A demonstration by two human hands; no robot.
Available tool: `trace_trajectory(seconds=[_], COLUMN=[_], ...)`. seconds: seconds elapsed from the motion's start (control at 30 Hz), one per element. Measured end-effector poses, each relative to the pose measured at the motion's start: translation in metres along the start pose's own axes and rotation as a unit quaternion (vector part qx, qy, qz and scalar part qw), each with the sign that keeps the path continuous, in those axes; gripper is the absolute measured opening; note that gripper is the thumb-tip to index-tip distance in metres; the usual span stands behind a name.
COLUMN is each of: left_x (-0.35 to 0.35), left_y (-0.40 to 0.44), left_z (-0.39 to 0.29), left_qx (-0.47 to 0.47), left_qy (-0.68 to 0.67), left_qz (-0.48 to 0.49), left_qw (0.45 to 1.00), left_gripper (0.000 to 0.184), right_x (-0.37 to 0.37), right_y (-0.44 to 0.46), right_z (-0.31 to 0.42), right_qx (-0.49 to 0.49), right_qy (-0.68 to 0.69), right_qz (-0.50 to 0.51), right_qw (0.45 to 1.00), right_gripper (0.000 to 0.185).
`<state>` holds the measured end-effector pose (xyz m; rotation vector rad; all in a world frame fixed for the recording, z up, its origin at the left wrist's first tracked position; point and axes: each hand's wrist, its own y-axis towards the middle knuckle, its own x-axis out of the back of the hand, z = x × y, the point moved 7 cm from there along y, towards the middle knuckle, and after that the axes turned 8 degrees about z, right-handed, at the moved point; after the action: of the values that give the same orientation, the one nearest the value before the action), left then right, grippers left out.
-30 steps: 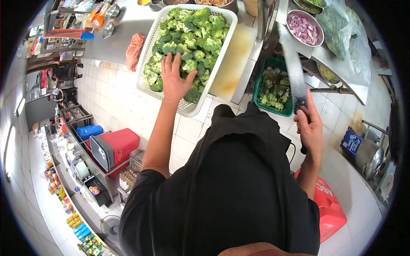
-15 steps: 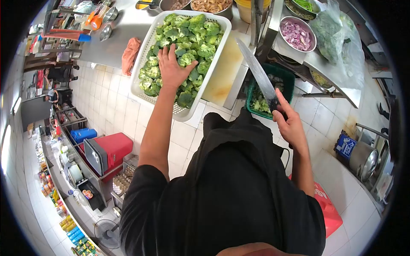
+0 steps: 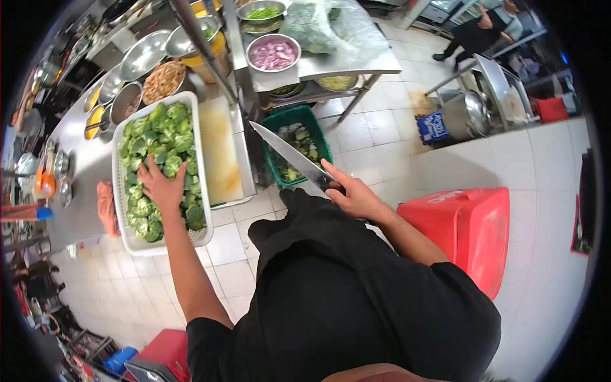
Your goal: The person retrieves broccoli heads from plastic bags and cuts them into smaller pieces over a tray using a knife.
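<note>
My left hand (image 3: 163, 188) lies with fingers spread on a heap of cut broccoli florets (image 3: 167, 134). They fill a white plastic basket (image 3: 203, 175) at the left, which has perforated walls. In my right hand (image 3: 359, 198) is a large kitchen knife (image 3: 289, 153), gripped by its dark handle. Its long blade slants up and left, the tip near the edge of a stained whitish cutting board (image 3: 221, 149). Below the blade, on the floor, stands a green basket (image 3: 323, 137) with green scraps inside.
A bowl of chopped purple onions (image 3: 273, 56) and a plastic bag of greens (image 3: 312, 28) stand on the steel table. Several bowls surround a pot of brown pieces (image 3: 164, 83). A red bin (image 3: 458, 232) is at my right. Another person (image 3: 477, 30) stands far off, upper right.
My view has turned to the right, so the baskets and tables sit further left in the picture. The left hand stays on the broccoli, and the right still holds the knife.
</note>
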<state>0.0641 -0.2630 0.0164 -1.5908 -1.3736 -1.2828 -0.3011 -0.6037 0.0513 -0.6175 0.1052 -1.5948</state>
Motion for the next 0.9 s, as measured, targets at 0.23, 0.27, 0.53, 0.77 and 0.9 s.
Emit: trace_trajectory(seconds=[0.23, 0.27, 0.53, 0.77, 0.9], left_x=[0.010, 0.018, 0.073, 0.021, -0.022], left_y=[-0.006, -0.012, -0.056, -0.029, 0.008], left_z=[0.005, -0.001, -0.085, -0.282, -0.436], left_qx=[-0.078, -0.090, -0.125, -0.298, -0.351], left_qy=[-0.101, -0.110, -0.125, -0.228, -0.282], left_qz=[-0.031, -0.045, -0.165, -0.093, -0.011], left_qw=[0.991, 0.989, 0.970, 0.922, 0.893], left_gripper=[0.114, 0.105, 0.056, 0.037, 0.034], right_x=[0.024, 0.030, 0.091, 0.188, 0.256], right_y=[-0.058, -0.059, -0.024, 0.016, 0.033], right_z=[-0.041, -0.050, -0.061, -0.085, -0.136], right_qx=[-0.034, -0.039, -0.004, 0.006, 0.000], right_qy=[0.044, 0.054, 0.106, 0.175, 0.171], right_qz=[-0.092, -0.104, -0.132, -0.122, -0.142], right_qw=[0.994, 0.992, 0.986, 0.977, 0.975], right_gripper=[0.075, 0.073, 0.072, 0.070, 0.068])
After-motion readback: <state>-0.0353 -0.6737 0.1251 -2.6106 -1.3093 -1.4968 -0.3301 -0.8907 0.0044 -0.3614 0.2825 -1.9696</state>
